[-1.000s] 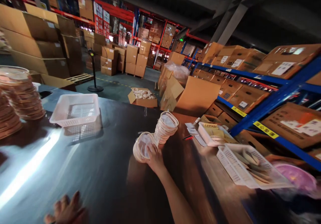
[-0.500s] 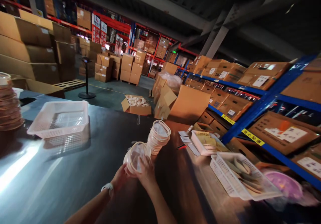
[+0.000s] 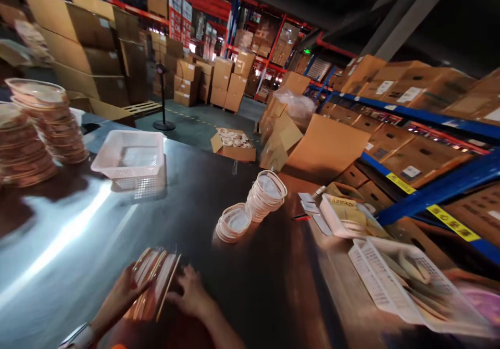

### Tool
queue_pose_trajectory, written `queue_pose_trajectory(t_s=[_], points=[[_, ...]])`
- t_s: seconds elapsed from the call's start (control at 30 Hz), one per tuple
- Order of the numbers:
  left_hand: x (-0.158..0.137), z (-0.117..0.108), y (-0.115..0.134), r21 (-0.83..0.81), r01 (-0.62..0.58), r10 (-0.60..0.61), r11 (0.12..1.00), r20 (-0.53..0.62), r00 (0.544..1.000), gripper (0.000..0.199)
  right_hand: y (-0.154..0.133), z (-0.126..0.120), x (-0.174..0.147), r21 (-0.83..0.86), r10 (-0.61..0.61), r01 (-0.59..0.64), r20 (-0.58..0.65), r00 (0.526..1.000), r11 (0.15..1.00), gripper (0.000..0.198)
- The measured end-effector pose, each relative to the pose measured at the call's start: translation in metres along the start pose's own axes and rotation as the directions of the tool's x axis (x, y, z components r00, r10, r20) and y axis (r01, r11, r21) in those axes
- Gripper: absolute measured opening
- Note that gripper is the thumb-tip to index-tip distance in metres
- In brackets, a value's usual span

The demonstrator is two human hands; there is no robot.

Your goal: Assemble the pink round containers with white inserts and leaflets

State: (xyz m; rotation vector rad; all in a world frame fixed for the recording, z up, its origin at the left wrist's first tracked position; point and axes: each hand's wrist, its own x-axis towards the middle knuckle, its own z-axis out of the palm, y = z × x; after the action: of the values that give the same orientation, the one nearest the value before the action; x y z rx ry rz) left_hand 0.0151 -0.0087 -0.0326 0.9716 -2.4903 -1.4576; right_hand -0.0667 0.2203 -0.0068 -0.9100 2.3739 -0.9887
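Head view, the only one here. The person has a small bundle of thin round lids [image 3: 154, 281] stood on edge on the dark table [image 3: 242, 286], squeezed between both hands. The left hand [image 3: 125, 286] is cupped against the bundle's left face, and the right hand [image 3: 189, 294] presses the right face with fingers spread flat. Both are closed onto it, so neither is nearer.

The bundle's flat faces point left-right, with its stacking axis running hand to hand, a bit tilted. It's blurry, so I can't count the pieces.

Going from the bundle: a low stack of clear lids [image 3: 234, 223] lies beyond it to the right, and a taller leaning stack [image 3: 267, 195] is just behind that. A white basket [image 3: 128, 153] sits far beyond, to the left.
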Motion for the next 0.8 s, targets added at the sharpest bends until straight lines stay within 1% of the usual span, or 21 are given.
queue_pose_trajectory(t_s=[0.03, 0.07, 0.1, 0.13, 0.17, 0.2, 0.23, 0.27, 0.33, 0.4, 0.47, 0.5, 0.53, 0.57, 0.6, 0.63, 0.67, 0.7, 0.73, 0.77, 0.8], points=[[-0.001, -0.002, -0.003, 0.028, -0.05, 0.051, 0.998, -0.035, 0.998, 0.083, 0.004, -0.019, 0.01, -0.095, 0.038, -0.043, -0.053, 0.998, 0.995, 0.063], [-0.002, -0.002, -0.004, 0.075, -0.111, 0.116, 0.991, -0.079, 0.99, 0.085, 0.009, -0.042, 0.022, -0.198, 0.09, -0.123, -0.171, 0.981, 0.972, 0.063], [-0.004, -0.001, -0.003, 0.143, -0.174, 0.193, 0.974, -0.132, 0.972, 0.085, 0.015, -0.066, 0.034, -0.29, 0.142, -0.23, -0.294, 0.945, 0.929, 0.063], [-0.006, 0.001, -0.001, 0.226, -0.239, 0.28, 0.944, -0.173, 0.944, 0.084, 0.023, -0.09, 0.045, -0.352, 0.18, -0.333, -0.402, 0.898, 0.875, 0.066], [-0.01, 0.003, 0.003, 0.323, -0.303, 0.378, 0.897, -0.201, 0.904, 0.08, 0.031, -0.111, 0.054, -0.382, 0.224, -0.425, -0.469, 0.854, 0.821, 0.068], [-0.014, 0.006, 0.007, 0.418, -0.356, 0.469, 0.836, -0.208, 0.858, 0.074, 0.04, -0.129, 0.061, -0.385, 0.242, -0.457, -0.491, 0.837, 0.802, 0.066], [-0.019, 0.01, 0.012, 0.496, -0.4, 0.547, 0.771, -0.194, 0.815, 0.067, 0.049, -0.142, 0.063, -0.391, 0.253, -0.472, -0.493, 0.832, 0.791, 0.066], [-0.024, 0.013, 0.017, 0.552, -0.447, 0.616, 0.704, -0.161, 0.771, 0.061, 0.057, -0.149, 0.063, -0.395, 0.255, -0.466, -0.48, 0.839, 0.792, 0.066], [-0.035, 0.02, 0.026, 0.604, -0.549, 0.725, 0.578, -0.069, 0.686, 0.054, 0.068, -0.149, 0.05, -0.412, 0.227, -0.423, -0.445, 0.866, 0.807, 0.066], [-0.046, 0.03, 0.032, 0.596, -0.634, 0.791, 0.492, 0.0, 0.612, 0.052, 0.072, -0.133, 0.024, -0.43, 0.194, -0.381, -0.419, 0.887, 0.818, 0.065], [-0.057, 0.044, 0.037, 0.564, -0.689, 0.821, 0.456, 0.031, 0.569, 0.051, 0.072, -0.108, -0.012, -0.44, 0.178, -0.355, -0.393, 0.902, 0.825, 0.064], [-0.062, 0.052, 0.04, 0.538, -0.711, 0.826, 0.453, 0.048, 0.562, 0.05, 0.071, -0.094, -0.032, -0.438, 0.166, -0.336, -0.381, 0.909, 0.834, 0.065], [-0.068, 0.06, 0.044, 0.497, -0.734, 0.821, 0.463, 0.071, 0.566, 0.051, 0.072, -0.078, -0.053, -0.429, 0.149, -0.314, -0.374, 0.915, 0.847, 0.066], [-0.072, 0.069, 0.05, 0.432, -0.757, 0.805, 0.491, 0.107, 0.584, 0.052, 0.073, -0.063, -0.075, -0.409, 0.12, -0.279, -0.372, 0.92, 0.869, 0.066], [-0.076, 0.077, 0.058, 0.33, -0.769, 0.774, 0.547, 0.15, 0.615, 0.052, 0.074, -0.047, -0.096, -0.379, 0.083, -0.236, -0.378, 0.922, 0.895, 0.064], [-0.08, 0.085, 0.067, 0.176, -0.742, 0.715, 0.647, 0.197, 0.671, 0.054, 0.076, -0.032, -0.116, -0.335, 0.048, -0.195, -0.399, 0.915, 0.922, 0.061], [-0.083, 0.093, 0.076, -0.003, -0.656, 0.635, 0.755, 0.255, 0.73, 0.056, 0.078, -0.017, -0.134, -0.275, 0.032, -0.174, -0.452, 0.891, 0.946, 0.057], [-0.085, 0.101, 0.086, -0.179, -0.509, 0.539, 0.842, 0.322, 0.778, 0.06, 0.08, -0.004, -0.15, -0.196, 0.051, -0.183, -0.535, 0.843, 0.964, 0.052], [-0.087, 0.109, 0.094, -0.317, -0.33, 0.44, 0.889, 0.394, 0.807, 0.066, 0.082, 0.008, -0.163, -0.095, 0.107, -0.213, -0.629, 0.77, 0.973, 0.05], [-0.088, 0.116, 0.1, -0.39, -0.182, 0.362, 0.902, 0.458, 0.812, 0.071, 0.083, 0.018, -0.173, 0.02, 0.183, -0.238, -0.7, 0.69, 0.971, 0.049], [-0.09, 0.123, 0.103, -0.429, -0.056, 0.295, 0.901, 0.514, 0.806, 0.075, 0.083, 0.026, -0.179, 0.133, 0.264, -0.249, -0.737, 0.623, 0.959, 0.051]])
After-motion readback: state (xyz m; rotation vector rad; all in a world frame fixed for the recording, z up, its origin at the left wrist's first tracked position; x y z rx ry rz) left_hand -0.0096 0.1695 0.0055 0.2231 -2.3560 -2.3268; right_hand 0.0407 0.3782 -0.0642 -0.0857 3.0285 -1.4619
